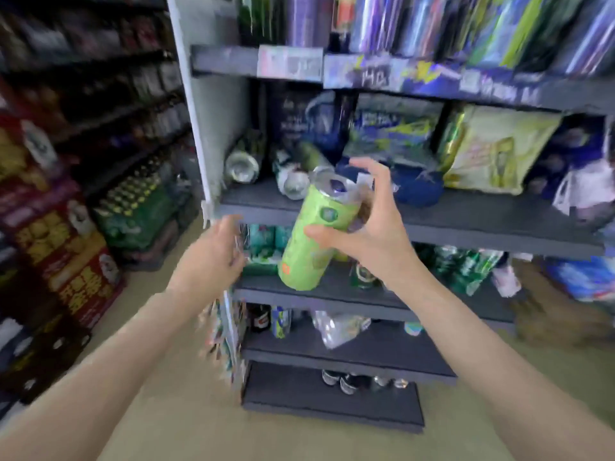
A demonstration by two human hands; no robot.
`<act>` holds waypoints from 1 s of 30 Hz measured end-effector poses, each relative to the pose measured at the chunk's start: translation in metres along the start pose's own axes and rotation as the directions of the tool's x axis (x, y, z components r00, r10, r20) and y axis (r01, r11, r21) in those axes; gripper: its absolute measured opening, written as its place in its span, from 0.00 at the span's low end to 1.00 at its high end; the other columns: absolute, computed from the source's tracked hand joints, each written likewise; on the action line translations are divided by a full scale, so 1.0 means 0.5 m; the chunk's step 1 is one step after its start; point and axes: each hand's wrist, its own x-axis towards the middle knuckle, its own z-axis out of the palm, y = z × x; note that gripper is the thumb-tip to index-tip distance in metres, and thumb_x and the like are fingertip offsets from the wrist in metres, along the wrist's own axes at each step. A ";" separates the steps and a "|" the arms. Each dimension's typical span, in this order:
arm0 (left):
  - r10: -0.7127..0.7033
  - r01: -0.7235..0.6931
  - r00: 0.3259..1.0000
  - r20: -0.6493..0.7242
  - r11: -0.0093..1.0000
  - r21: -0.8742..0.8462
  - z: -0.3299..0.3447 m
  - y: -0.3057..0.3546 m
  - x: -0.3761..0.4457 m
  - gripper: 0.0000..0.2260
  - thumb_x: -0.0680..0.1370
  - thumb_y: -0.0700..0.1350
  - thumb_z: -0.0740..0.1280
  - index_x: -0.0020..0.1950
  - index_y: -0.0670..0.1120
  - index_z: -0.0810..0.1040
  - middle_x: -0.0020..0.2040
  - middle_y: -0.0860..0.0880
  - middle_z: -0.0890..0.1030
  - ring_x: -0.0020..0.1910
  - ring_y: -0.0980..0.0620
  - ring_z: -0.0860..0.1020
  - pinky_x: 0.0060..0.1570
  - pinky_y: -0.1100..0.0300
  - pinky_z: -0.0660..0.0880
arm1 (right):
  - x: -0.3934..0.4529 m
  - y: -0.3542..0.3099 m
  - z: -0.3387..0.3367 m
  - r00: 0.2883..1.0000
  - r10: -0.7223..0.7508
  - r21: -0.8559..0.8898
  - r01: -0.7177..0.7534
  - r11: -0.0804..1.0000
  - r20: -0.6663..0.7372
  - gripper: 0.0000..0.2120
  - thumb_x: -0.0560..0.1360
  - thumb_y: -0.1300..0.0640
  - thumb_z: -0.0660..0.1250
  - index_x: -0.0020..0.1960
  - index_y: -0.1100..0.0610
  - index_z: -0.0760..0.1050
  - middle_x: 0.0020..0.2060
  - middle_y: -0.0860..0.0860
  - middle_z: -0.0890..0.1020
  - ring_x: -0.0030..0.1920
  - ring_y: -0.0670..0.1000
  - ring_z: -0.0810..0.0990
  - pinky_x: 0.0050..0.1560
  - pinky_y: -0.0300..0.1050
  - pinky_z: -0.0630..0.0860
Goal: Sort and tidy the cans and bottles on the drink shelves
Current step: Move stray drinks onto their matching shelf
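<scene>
My right hand (pixel 372 224) grips a tall light-green can (pixel 316 234), tilted with its silver top pointing up and away, in front of the grey drink shelves (pixel 466 224). My left hand (pixel 216 257) hovers just left of the can with fingers apart, holding nothing. Behind the can, on the middle shelf, two cans (pixel 241 166) lie on their sides with their ends facing me. The frame is blurred by motion.
Bags of snacks (pixel 492 151) fill the back of the middle shelf. Lower shelves hold green cans and bottles (pixel 466 271), a plastic bag (pixel 336 327) and small cans (pixel 346 380). Stacked drink cartons (pixel 76 261) and green crates (pixel 139 211) stand at the left. The floor is beige.
</scene>
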 end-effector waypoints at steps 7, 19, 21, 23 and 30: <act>0.246 -0.215 0.924 -0.294 0.967 0.135 -0.185 0.164 0.156 0.17 0.71 0.30 0.64 0.59 0.33 0.71 0.50 0.36 0.75 0.47 0.37 0.76 0.45 0.57 0.66 | 0.161 -0.192 -0.109 0.953 -0.209 0.112 0.237 0.965 -0.220 0.38 0.62 0.58 0.80 0.63 0.50 0.61 0.53 0.56 0.78 0.48 0.52 0.80 0.50 0.49 0.77; 0.095 -0.100 0.888 -0.449 0.995 0.012 -0.227 0.247 0.351 0.21 0.76 0.37 0.64 0.68 0.37 0.64 0.61 0.40 0.72 0.62 0.44 0.69 0.59 0.55 0.66 | 0.350 -0.235 -0.204 0.891 -0.368 0.083 0.401 0.912 -0.265 0.38 0.62 0.52 0.78 0.65 0.45 0.60 0.57 0.53 0.78 0.51 0.52 0.80 0.54 0.57 0.77; 0.043 -0.076 0.889 -0.456 0.996 -0.053 -0.227 0.258 0.378 0.21 0.76 0.38 0.64 0.68 0.37 0.64 0.62 0.40 0.71 0.63 0.44 0.69 0.60 0.55 0.66 | 0.391 -0.245 -0.205 0.868 -0.431 0.044 0.454 0.890 -0.246 0.36 0.65 0.56 0.77 0.66 0.49 0.61 0.59 0.45 0.74 0.52 0.47 0.79 0.55 0.50 0.77; 0.016 -0.051 0.899 -0.437 0.996 -0.070 -0.225 0.264 0.401 0.22 0.76 0.39 0.65 0.68 0.37 0.63 0.63 0.40 0.70 0.63 0.44 0.69 0.60 0.55 0.66 | 0.432 -0.256 -0.197 0.863 -0.468 -0.019 0.474 0.881 -0.189 0.30 0.68 0.59 0.75 0.65 0.55 0.65 0.52 0.38 0.74 0.46 0.36 0.77 0.50 0.34 0.74; -0.040 0.005 0.919 -0.393 0.996 -0.089 -0.240 0.232 0.468 0.23 0.76 0.40 0.66 0.68 0.38 0.62 0.63 0.40 0.68 0.60 0.42 0.70 0.54 0.55 0.68 | 0.541 -0.222 -0.118 0.927 -0.374 -0.277 0.361 0.890 0.008 0.24 0.70 0.54 0.74 0.58 0.55 0.64 0.53 0.54 0.76 0.51 0.53 0.77 0.52 0.53 0.75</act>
